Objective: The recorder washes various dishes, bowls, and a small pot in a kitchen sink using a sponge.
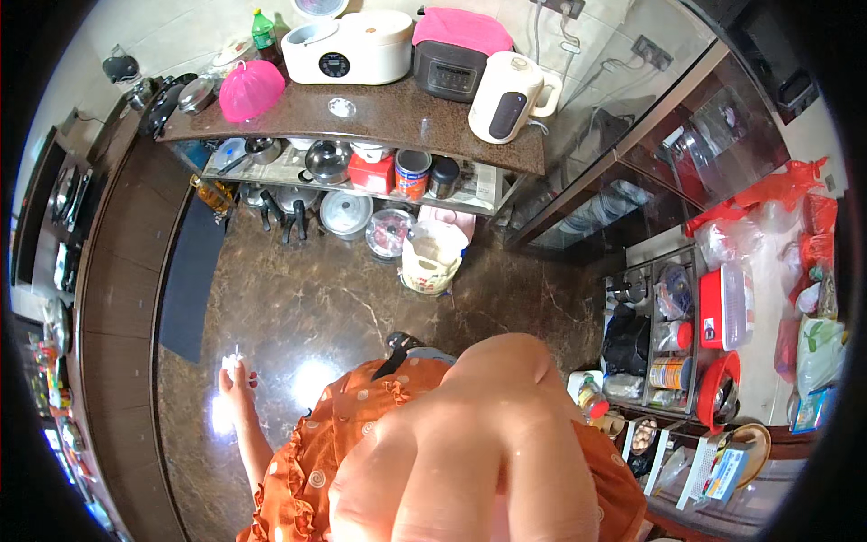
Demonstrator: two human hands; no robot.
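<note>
Out to the left, above the floor, my left hand [237,389] holds a small white object [234,364] at its fingertips; its exact kind is too small to tell. Very close to the camera, my right hand [474,440] fills the bottom middle with its back and knuckles. Its fingers run down past the picture's lower edge, so their tips and anything in them are hidden. Behind it lies the orange patterned garment [318,474] that I wear, and part of a dark shoe [401,341] shows beyond.
Ahead, a brown counter [393,112] bears a white appliance [349,51], a cream electric kettle [508,101] and a pink mesh cover [252,90]. Pots and a white bag [433,261] stand beneath. A dark mat [193,291] lies at left; a loaded rack [653,339] stands at right.
</note>
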